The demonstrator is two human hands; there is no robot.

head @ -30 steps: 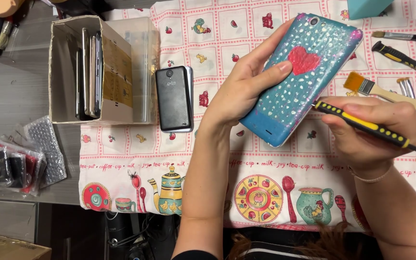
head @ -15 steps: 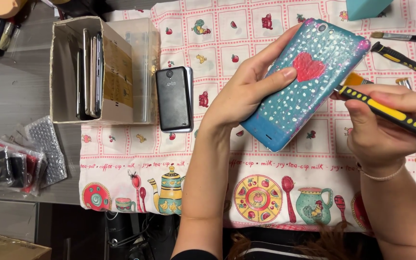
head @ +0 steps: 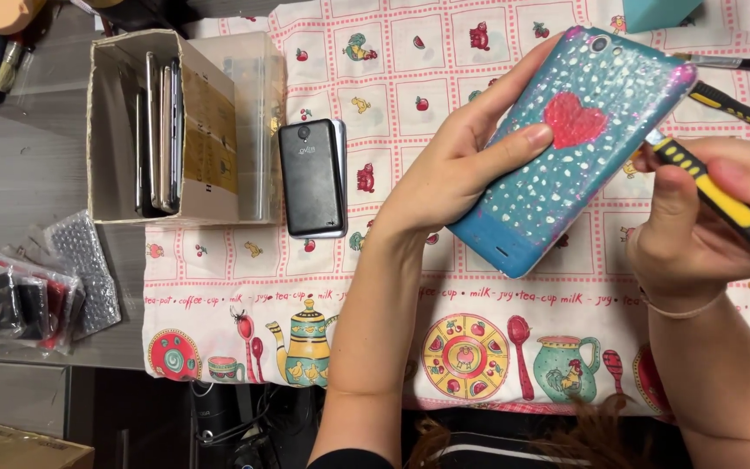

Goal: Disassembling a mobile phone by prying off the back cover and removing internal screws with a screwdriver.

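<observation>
Phone (head: pixel 566 148) in a teal case with a red heart and white dots, held tilted above the patterned cloth (head: pixel 479 347). Left hand (head: pixel 453 174) wraps its left edge, thumb lying across the back beside the heart. Right hand (head: pixel 696 226) is closed on a yellow-and-black screwdriver (head: pixel 722 204); its tip meets the phone's right edge. The hands stay apart, one on each side of the phone.

Left of the phone: a black handset (head: pixel 312 178) flat on the cloth, then an open cardboard box (head: pixel 162 130) with slim devices standing on edge and a tan label on its inner wall. Farther left, off the cloth's edge, bubble-wrap packets (head: pixel 28 291) on grey table. Below the phone, bare printed cloth gives open room. Above and right of it, two more tools (head: pixel 735 104) lie close.
</observation>
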